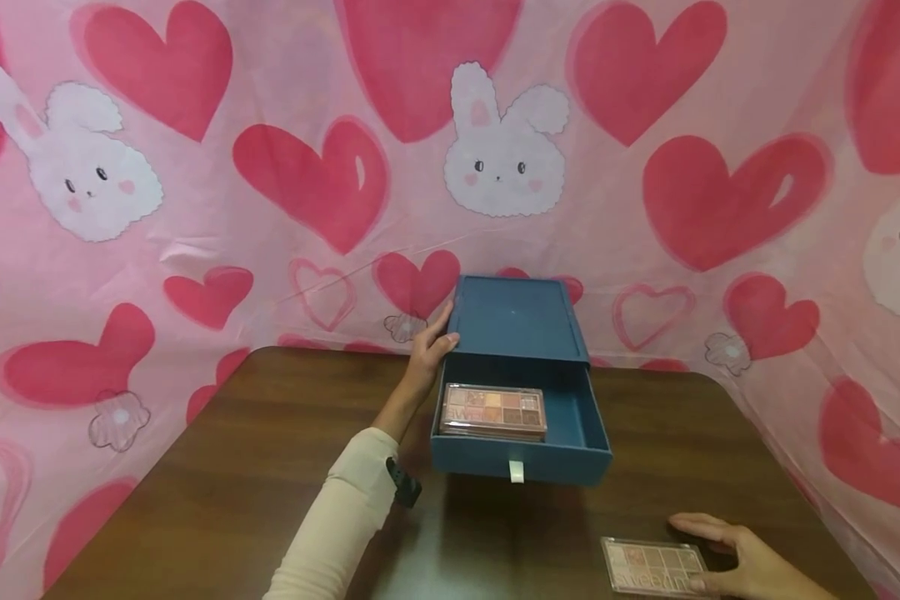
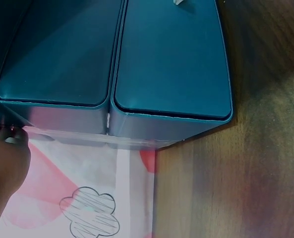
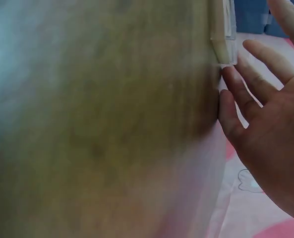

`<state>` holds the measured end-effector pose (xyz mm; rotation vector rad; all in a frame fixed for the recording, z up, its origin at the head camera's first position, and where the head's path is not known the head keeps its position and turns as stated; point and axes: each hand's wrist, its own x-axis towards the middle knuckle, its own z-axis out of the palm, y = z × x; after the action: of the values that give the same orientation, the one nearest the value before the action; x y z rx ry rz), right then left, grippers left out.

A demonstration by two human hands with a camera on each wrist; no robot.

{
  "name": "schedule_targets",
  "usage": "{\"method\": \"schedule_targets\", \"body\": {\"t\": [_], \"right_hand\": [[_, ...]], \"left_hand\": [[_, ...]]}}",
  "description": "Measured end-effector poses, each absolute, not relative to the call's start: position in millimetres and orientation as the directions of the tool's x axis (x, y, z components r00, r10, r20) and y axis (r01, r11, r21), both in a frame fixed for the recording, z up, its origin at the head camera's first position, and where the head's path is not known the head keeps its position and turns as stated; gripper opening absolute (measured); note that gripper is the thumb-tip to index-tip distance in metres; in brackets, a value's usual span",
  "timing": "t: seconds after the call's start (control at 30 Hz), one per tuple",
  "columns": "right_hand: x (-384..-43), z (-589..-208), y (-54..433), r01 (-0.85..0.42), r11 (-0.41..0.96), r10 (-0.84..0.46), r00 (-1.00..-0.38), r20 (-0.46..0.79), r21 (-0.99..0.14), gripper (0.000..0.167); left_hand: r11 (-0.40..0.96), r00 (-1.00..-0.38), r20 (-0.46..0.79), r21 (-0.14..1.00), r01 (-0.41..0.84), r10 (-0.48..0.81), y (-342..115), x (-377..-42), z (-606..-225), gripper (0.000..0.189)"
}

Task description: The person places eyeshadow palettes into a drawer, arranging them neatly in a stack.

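A blue drawer box [image 1: 521,317] stands at the back of the wooden table, its top drawer [image 1: 525,460] pulled out toward me. Inside that drawer, on its left, lies an eyeshadow palette [image 1: 495,408] with a clear lid, apparently stacked on another. My left hand [image 1: 423,358] rests against the box's left side, fingers extended along it. At the front right, a second eyeshadow palette [image 1: 652,567] lies on the table. My right hand [image 1: 750,562] is at its right end, thumb over the lid and fingers spread beyond the far corner. Loosely bent fingers [image 3: 263,84] show in the right wrist view.
The brown table [image 1: 217,483] has a pink cloth [image 1: 307,67] with hearts and rabbits hanging behind and beside it. A pale tab [image 1: 517,472] sticks out of the drawer front. In the left wrist view, closed drawer fronts [image 2: 171,59] sit side by side.
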<state>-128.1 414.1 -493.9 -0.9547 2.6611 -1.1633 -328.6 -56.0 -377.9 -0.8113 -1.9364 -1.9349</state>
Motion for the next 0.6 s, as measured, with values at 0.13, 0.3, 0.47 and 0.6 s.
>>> {"method": "schedule_targets", "body": {"t": [0.13, 0.3, 0.47, 0.6], "right_hand": [[-125, -500, 416, -0.54, 0.541, -0.563, -0.802, 0.2, -0.644, 0.07], [-122, -507, 418, -0.577, 0.478, -0.596, -0.767, 0.238, -0.662, 0.073], [-125, -514, 418, -0.662, 0.387, -0.65, -0.69, 0.319, -0.642, 0.078], [-128, -517, 418, -0.707, 0.367, -0.654, -0.659, 0.373, -0.605, 0.081]], "left_hand": [[-0.072, -0.8, 0.574, 0.818, 0.571, 0.173, -56, -329, -378, 0.071], [-0.072, -0.796, 0.578, 0.815, 0.575, 0.179, -56, -330, -378, 0.072], [-0.064, -0.788, 0.592, 0.805, 0.59, 0.171, -56, -329, -379, 0.072], [-0.053, -0.792, 0.584, 0.809, 0.585, 0.175, -57, -329, -379, 0.072]]}}
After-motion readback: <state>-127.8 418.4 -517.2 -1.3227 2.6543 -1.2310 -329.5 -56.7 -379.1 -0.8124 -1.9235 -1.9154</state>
